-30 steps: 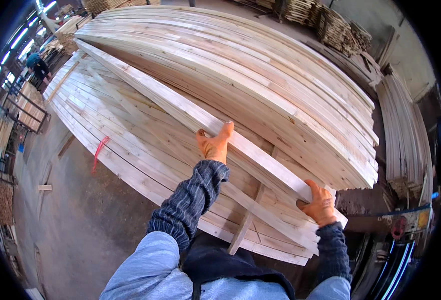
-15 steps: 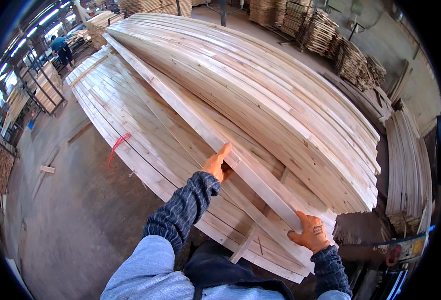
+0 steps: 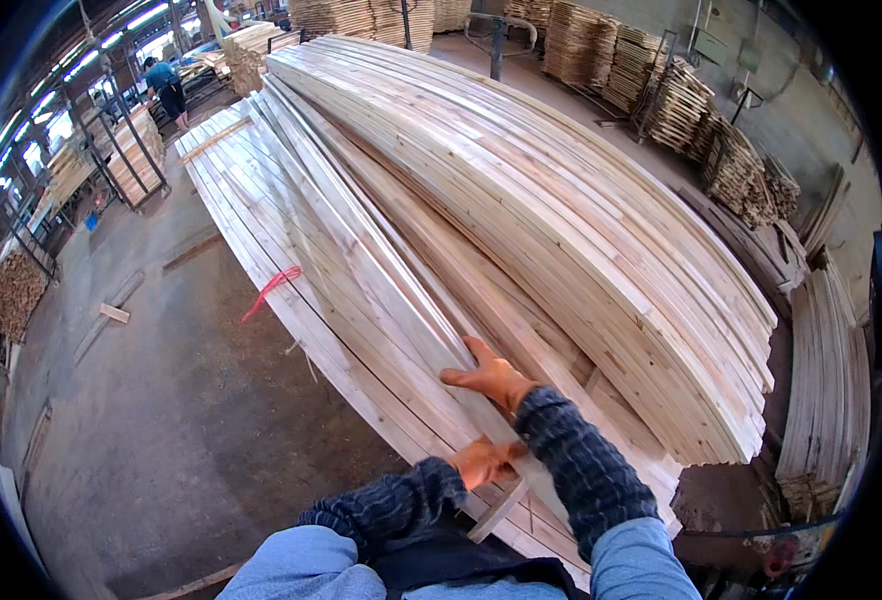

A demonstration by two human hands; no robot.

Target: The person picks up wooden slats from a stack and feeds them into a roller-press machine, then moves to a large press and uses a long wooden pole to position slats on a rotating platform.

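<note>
A long, pale wooden board [image 3: 413, 318] lies slantwise over the lower layer of boards and looks slightly blurred. My right hand [image 3: 493, 376], in an orange glove, grips it from above, thumb toward its left edge and fingers over the far side. Closer to me, my left hand [image 3: 483, 463], gloved alike, is closed at the board's left edge, its fingertips partly hidden and smeared. To the right rises a tall stack of long boards [image 3: 561, 230]. A wooden crosspiece [image 3: 499, 512] sticks out just below my left hand.
A red strap [image 3: 273, 290] hangs over the left edge of the lower boards [image 3: 223, 205]. On the concrete floor [image 3: 191, 400] lies a small wood piece [image 3: 115, 313]. Stacked lumber [image 3: 586, 45] lines the back and right. A person [image 3: 165, 90] stands at the far left.
The board has swung left, away from the tall stack. My right hand has moved left and farther up the board; my left hand has come nearer to me. The view has shifted too.
</note>
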